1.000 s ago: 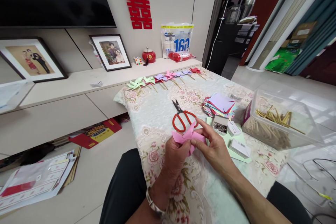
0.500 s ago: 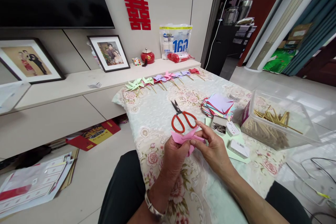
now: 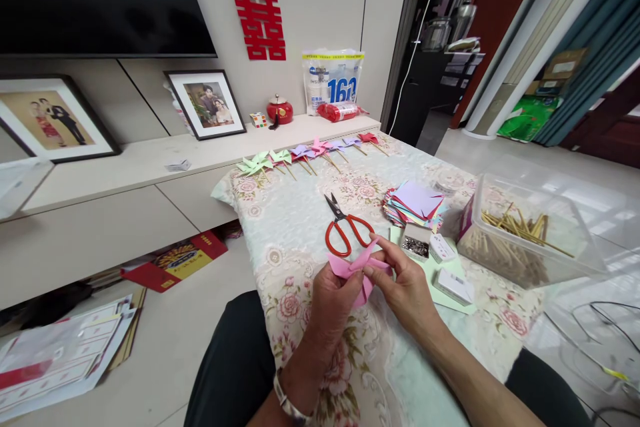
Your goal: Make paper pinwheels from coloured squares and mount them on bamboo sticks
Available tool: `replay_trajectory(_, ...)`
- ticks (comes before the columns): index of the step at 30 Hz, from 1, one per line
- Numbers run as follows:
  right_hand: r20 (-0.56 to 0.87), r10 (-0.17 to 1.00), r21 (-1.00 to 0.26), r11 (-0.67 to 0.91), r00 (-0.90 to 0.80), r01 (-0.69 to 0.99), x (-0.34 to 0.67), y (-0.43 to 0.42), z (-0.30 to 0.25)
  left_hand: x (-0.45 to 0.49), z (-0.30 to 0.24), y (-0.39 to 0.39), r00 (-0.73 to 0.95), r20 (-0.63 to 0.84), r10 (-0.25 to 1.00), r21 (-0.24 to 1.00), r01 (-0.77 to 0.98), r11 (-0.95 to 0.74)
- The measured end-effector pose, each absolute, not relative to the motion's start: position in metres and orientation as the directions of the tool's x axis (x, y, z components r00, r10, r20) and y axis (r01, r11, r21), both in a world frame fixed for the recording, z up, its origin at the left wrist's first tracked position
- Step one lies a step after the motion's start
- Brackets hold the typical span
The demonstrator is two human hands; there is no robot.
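Note:
Both of my hands pinch a pink paper pinwheel just above the near end of a table with a floral cloth. My left hand grips its left side, with a bracelet on that wrist. My right hand holds the right side, its fingers pressing the folded tips toward the middle. Red-handled scissors lie on the cloth just beyond the pinwheel.
A row of finished paper pinwheels lies at the table's far end. To the right are a stack of coloured paper squares, a small box of pins, small white boxes and a clear tub of wooden sticks. Papers lie on the floor at left.
The view has drifted slightly; my hands keep hold of the pink pinwheel and have shifted a little downward, fingers working its folds.

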State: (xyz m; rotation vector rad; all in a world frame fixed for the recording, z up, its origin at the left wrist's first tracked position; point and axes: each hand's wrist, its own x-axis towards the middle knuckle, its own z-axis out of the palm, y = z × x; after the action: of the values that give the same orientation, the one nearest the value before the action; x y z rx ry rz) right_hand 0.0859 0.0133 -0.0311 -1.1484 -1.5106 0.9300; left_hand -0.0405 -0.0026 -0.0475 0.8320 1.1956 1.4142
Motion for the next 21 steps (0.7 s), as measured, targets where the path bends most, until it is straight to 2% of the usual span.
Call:
replay_trajectory(5, 0.238, 0.966, -0.948, 0.253, -0.097, 0.194, 0.086, 0.012, -0.030, -0.040, -0.052, -0.003, -0.137, -0.108, 0.985, 0.935, -0.352, 0.054)
replay_trajectory(14, 0.174, 0.977, -0.978, 0.186, -0.126, 0.097, 0.089, 0.010, -0.022, -0.043, -0.046, -0.003, -0.030, -0.179, 0.983, 0.842, -0.522, 0.137)
replay_trajectory(17, 0.254, 0.959, -0.945, 0.274, -0.127, 0.181, 0.096, 0.010, -0.015, -0.044, -0.046, -0.001, -0.036, -0.184, 0.982, 0.815, -0.565, 0.131)
replay_trajectory(21, 0.400, 0.916, -0.865, 0.384, -0.019, 0.324, 0.121, 0.015, 0.007, -0.044, -0.052, 0.004, -0.090, -0.256, 0.963, 0.780, -0.607, 0.151)
